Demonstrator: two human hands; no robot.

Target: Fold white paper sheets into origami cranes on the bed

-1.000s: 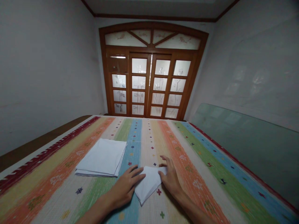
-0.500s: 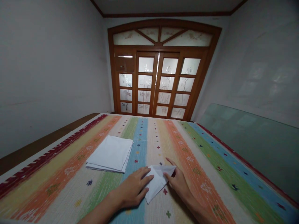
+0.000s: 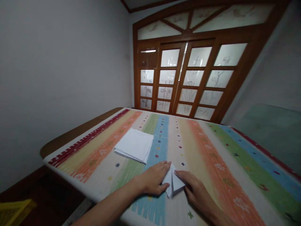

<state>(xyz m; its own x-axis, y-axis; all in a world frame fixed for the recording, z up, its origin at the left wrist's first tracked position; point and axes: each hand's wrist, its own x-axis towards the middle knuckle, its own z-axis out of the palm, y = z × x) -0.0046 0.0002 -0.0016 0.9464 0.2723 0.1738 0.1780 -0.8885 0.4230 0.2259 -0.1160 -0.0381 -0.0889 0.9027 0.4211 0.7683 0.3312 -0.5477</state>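
A small folded white sheet point(image 3: 171, 185) lies on the striped tablecloth near the front edge, with a crease or flap running down its middle. My left hand point(image 3: 157, 178) rests on its left side, palm down, fingers spread and pressing on it. At the sheet's right side, my right hand point(image 3: 191, 185) pinches the flap between thumb and fingers. Farther back and to the left, a stack of white square sheets point(image 3: 135, 144) lies flat, touched by neither hand.
The table point(image 3: 150, 216) has a striped cloth and a brown far-left edge. A yellow plastic basket point(image 3: 17, 210) sits low at the lower left. Wooden glass-paned doors point(image 3: 178, 78) stand behind, and a greenish glass panel point(image 3: 270, 128) at the right.
The view has turned left, bringing the yellow basket into sight. The sheet's right part is now folded inward, and my right hand has shifted its hold along that side.
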